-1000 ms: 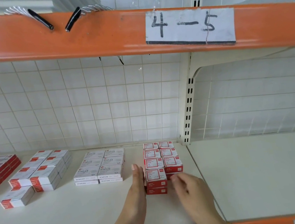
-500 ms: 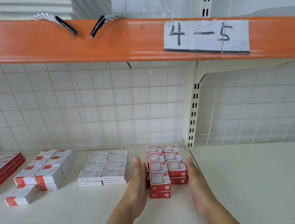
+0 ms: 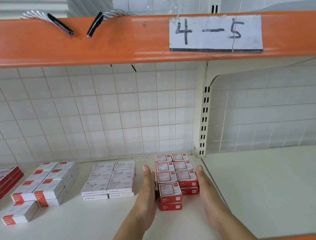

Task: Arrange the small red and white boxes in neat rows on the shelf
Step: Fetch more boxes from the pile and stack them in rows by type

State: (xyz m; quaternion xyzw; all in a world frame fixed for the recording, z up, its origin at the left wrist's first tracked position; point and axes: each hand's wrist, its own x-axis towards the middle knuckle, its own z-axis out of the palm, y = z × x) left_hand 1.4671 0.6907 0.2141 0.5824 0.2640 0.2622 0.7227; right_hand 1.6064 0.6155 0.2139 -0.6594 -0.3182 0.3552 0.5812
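Small red and white boxes [image 3: 176,177] stand in two columns, stacked two high, on the cream shelf [image 3: 86,229]. The left column reaches nearer to me than the right one. My left hand [image 3: 147,196] lies flat with straight fingers against the left side of the block. My right hand [image 3: 209,195] lies flat against the right side. Neither hand grips a box.
White staples boxes [image 3: 109,180] sit just left of my left hand. Further left are grey boxes with red ends [image 3: 45,185] and flat red boxes [image 3: 1,181]. A slotted upright post [image 3: 203,123] stands behind the block. An orange beam [image 3: 109,40] with a "4-5" label [image 3: 214,34] hangs overhead.
My right hand went from touching the front of the right column with curled fingers to lying flat along the block's right side. Both hands now flank the block.
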